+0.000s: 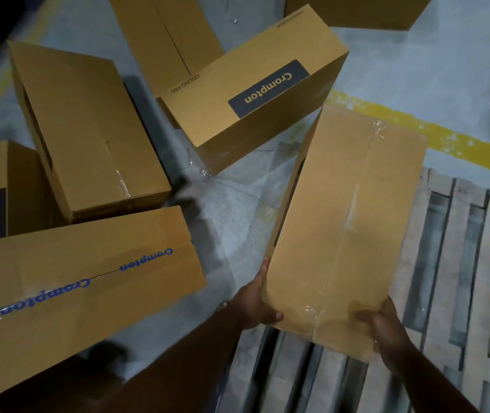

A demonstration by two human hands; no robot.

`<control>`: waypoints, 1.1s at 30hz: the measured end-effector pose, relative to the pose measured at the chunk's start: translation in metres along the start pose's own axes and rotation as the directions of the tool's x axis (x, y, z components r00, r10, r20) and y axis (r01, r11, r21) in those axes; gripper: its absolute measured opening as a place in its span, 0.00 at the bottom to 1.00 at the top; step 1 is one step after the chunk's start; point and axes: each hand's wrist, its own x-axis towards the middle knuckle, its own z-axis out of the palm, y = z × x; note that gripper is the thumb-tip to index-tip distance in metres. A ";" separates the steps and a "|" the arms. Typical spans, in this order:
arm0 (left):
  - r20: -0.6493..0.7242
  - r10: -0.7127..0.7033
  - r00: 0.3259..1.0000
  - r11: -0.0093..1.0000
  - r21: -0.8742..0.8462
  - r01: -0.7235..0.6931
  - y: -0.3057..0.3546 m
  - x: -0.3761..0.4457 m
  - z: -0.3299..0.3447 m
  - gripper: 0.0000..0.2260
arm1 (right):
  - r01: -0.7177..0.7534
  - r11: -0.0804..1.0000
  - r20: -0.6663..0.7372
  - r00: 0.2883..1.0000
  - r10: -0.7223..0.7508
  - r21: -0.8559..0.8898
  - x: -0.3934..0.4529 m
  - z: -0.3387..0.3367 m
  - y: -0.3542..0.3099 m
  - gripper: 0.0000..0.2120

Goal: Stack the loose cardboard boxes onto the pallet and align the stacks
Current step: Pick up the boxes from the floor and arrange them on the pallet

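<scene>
I hold a long taped cardboard box (345, 222) by its near end, above the edge of the wooden pallet (458, 263). My left hand (255, 302) grips the box's near left corner, thumb on top. My right hand (386, 332) grips the near right corner with its fingers curled over the edge. The box's far end reaches out over the grey floor. The pallet's bare slats fill the lower right.
Several loose Crompton boxes lie on the floor: one with blue print (74, 287) at lower left, a plain one (85, 129) behind it, one with a dark label (255, 90) at centre. A yellow floor line (446, 138) runs past the pallet's far side.
</scene>
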 end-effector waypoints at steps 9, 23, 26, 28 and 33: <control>0.023 0.080 0.997 0.996 0.027 -0.080 -0.002 -0.001 0.006 0.59 | 0.067 0.986 0.001 0.998 -0.067 -0.156 -0.007 -0.017 0.001 0.42; 0.058 0.088 0.994 0.995 0.042 -0.090 0.010 0.011 -0.005 0.58 | 0.157 0.961 0.032 0.988 -0.154 -0.226 -0.005 -0.020 -0.007 0.36; 0.049 0.081 0.995 0.995 0.051 -0.084 0.010 0.010 -0.003 0.58 | 0.173 0.962 0.042 0.985 -0.168 -0.213 -0.007 -0.020 -0.008 0.36; 0.039 0.080 0.996 0.995 0.048 -0.082 0.008 0.008 -0.002 0.58 | 0.185 0.955 0.044 0.983 -0.180 -0.231 -0.008 -0.019 -0.007 0.36; 0.034 0.073 0.997 0.996 0.054 -0.074 0.002 0.007 -0.001 0.58 | 0.173 0.961 0.022 0.985 -0.173 -0.215 -0.008 -0.017 -0.006 0.35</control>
